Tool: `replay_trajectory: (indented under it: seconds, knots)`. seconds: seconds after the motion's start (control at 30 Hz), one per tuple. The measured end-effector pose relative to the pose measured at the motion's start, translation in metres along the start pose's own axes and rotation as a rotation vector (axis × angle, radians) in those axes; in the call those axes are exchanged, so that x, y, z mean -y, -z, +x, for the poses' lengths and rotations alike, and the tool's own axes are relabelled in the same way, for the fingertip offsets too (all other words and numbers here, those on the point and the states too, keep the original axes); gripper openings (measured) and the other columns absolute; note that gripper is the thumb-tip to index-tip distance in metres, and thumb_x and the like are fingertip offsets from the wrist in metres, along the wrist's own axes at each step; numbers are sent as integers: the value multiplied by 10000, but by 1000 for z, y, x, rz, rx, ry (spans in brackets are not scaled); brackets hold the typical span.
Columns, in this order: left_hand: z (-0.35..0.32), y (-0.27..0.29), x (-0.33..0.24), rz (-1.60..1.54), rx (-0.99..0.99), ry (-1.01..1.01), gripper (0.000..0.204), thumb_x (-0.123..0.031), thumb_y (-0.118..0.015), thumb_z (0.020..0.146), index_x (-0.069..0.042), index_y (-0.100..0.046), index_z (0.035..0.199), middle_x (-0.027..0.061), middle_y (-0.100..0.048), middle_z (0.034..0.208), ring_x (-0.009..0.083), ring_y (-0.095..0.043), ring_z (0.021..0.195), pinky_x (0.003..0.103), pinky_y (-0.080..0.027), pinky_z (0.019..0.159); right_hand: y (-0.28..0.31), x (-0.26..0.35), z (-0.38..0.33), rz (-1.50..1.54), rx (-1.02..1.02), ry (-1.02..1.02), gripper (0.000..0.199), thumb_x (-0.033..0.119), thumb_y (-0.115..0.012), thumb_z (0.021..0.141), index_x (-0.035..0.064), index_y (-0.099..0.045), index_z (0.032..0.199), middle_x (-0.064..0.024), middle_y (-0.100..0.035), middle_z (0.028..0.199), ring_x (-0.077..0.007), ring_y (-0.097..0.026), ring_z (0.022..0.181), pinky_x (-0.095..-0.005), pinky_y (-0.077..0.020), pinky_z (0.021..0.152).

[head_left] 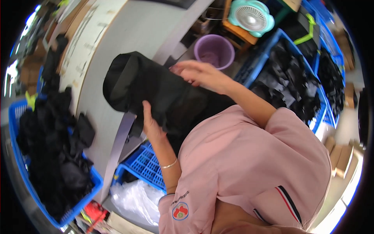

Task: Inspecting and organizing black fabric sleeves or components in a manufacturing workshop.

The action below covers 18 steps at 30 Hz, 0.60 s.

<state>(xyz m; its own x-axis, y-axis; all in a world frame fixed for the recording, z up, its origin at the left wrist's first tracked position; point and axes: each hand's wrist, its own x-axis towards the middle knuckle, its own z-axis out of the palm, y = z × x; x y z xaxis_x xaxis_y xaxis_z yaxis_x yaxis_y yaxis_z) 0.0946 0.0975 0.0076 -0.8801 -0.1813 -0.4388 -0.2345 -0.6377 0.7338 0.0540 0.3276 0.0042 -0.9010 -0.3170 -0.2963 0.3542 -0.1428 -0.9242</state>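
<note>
A black fabric piece (156, 84), shaped like a soft tube or bag with a rounded end, lies across in front of my body. My left hand (153, 126) grips its near side, the thumb on top and the other fingers hidden beneath the cloth. At its far side is my right hand (204, 76), slightly blurred, fingers loosely bent and stretched to the left, with nothing visible in them. Whether the right fingertips touch the fabric I cannot tell.
A grey work table (117, 43) runs along the left. Blue crates of black fabric pieces stand left (95, 183) and right (255, 64). Beyond my right hand are a purple basket (202, 48) and a teal fan (251, 17). Clear plastic (136, 201) lies at lower left.
</note>
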Motion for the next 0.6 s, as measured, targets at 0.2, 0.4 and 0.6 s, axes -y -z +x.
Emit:
replay_trajectory:
  seconds: [0.2, 0.4, 0.6]
  knots:
    - [-13, -38, 1, 362, 235, -335, 454, -141, -536, 1004, 11, -439, 1421, 174, -558, 1356, 273, -578, 1214, 412, -469, 1049, 33, -34, -23, 290, 26, 38, 442, 11, -639, 912, 15, -560, 1347, -38, -617, 1287, -80, -543, 1179, -260, -419, 1033]
    - [-55, -70, -41, 483, 763, -870, 368, -88, -470, 989, 7, -489, 1344, 218, -595, 1269, 334, -601, 1143, 483, -535, 941, 153, -86, -104, 534, -515, 52, 360, 52, -599, 946, 63, -586, 1305, -50, -662, 1206, -164, -637, 1097, -327, -518, 986]
    - [-133, -117, -60, -449, 1126, -826, 181, -171, -560, 965, -124, -592, 1137, -22, -539, 1132, 180, -507, 1078, 378, -435, 941, 262, -125, -272, 345, -1049, 193, 242, 80, -603, 964, 96, -658, 1199, -46, -709, 1016, -156, -681, 888, -328, -569, 795]
